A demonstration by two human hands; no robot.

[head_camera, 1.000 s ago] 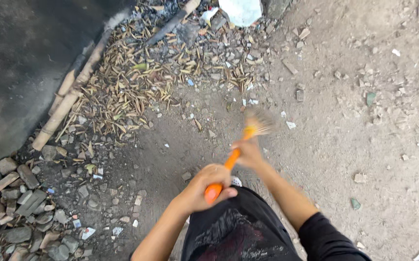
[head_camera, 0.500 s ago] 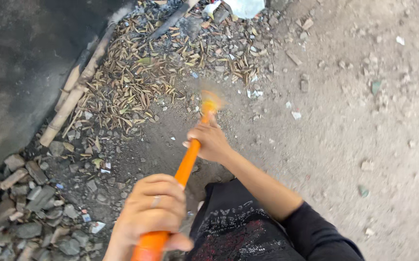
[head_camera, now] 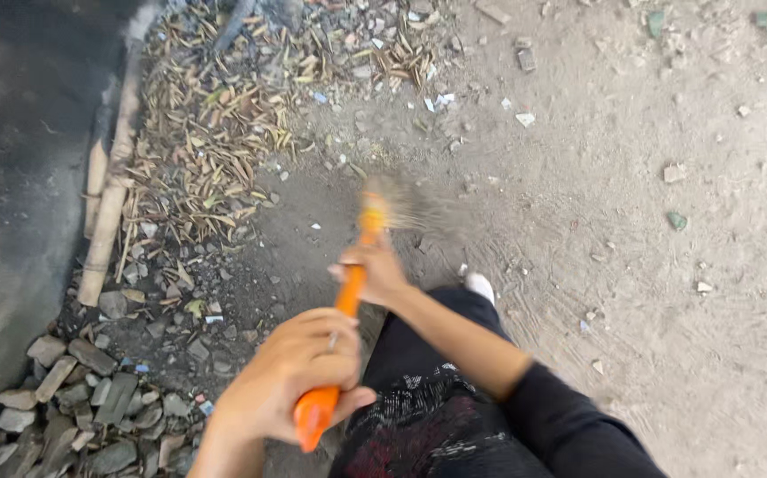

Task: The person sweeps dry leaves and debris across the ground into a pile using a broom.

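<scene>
I hold a broom with an orange handle (head_camera: 349, 296) in both hands. My left hand (head_camera: 290, 376) is wrapped around the near end of the handle, close to my body. My right hand (head_camera: 376, 273) grips the handle further down, near the bristles. The broom head (head_camera: 401, 205) is blurred with motion over the bare dirt ground. A heap of dry leaves and twigs (head_camera: 215, 142) lies just to the left of the broom head.
Bamboo poles (head_camera: 104, 204) lie along the edge of a dark wall at left. Several grey stones (head_camera: 73, 398) are piled at bottom left. Small stones and scraps (head_camera: 676, 173) dot the dirt at right. My dark clothing and a white shoe (head_camera: 479, 285) are below.
The broom head has swung from the leaf pile's edge to the right and nearer to me. The view has shifted a little, and my left hand sits lower in the frame.
</scene>
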